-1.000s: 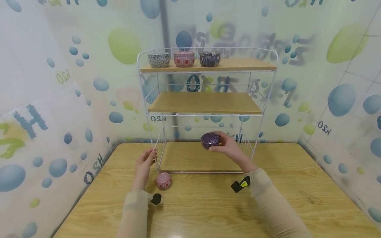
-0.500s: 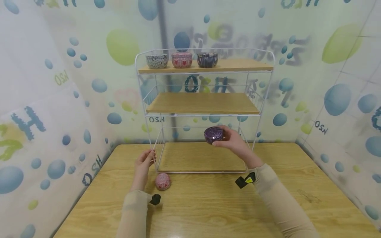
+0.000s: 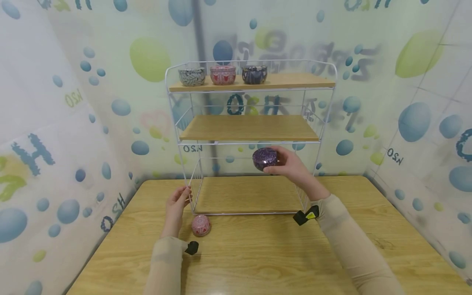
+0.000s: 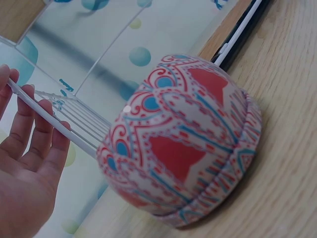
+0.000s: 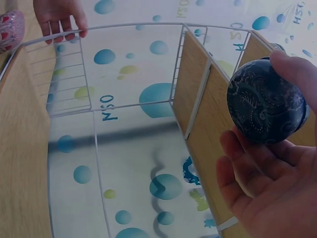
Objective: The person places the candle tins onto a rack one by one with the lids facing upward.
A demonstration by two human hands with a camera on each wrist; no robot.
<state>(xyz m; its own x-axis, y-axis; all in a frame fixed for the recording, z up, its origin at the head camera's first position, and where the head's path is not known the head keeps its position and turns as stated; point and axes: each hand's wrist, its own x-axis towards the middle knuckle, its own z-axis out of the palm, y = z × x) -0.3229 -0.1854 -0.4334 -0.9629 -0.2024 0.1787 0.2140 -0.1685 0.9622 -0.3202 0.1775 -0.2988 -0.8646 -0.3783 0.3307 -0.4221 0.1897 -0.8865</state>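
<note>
My right hand (image 3: pixel 293 166) pinches a small round dark purple tin (image 3: pixel 264 159) with a swirling pattern, thumb on one side and fingers on the other. It is held up before the gap between the middle and bottom shelves. In the right wrist view the patterned face of the tin (image 5: pixel 265 101) shows close up. With its fingertips, my left hand (image 3: pixel 177 207) holds the white wire frame (image 4: pixel 54 121) of the rack at its lower left upright. Beside that hand a pink-and-red patterned tin (image 3: pixel 201 225) sits rim-down on the table, large in the left wrist view.
The three-tier rack has wooden shelves, the middle one (image 3: pixel 248 127) above the bottom one (image 3: pixel 247 194). Along the top shelf stand a grey leaf-patterned tin (image 3: pixel 192 76), a red-and-pink tin (image 3: pixel 223 75) and a dark blue tin (image 3: pixel 254 75). Wooden table (image 3: pixel 258 254) spreads in front.
My right hand has lifted the purple tin upward and slightly right, towards the middle shelf's height. The left hand keeps its hold on the frame. The head view has shifted a little.
</note>
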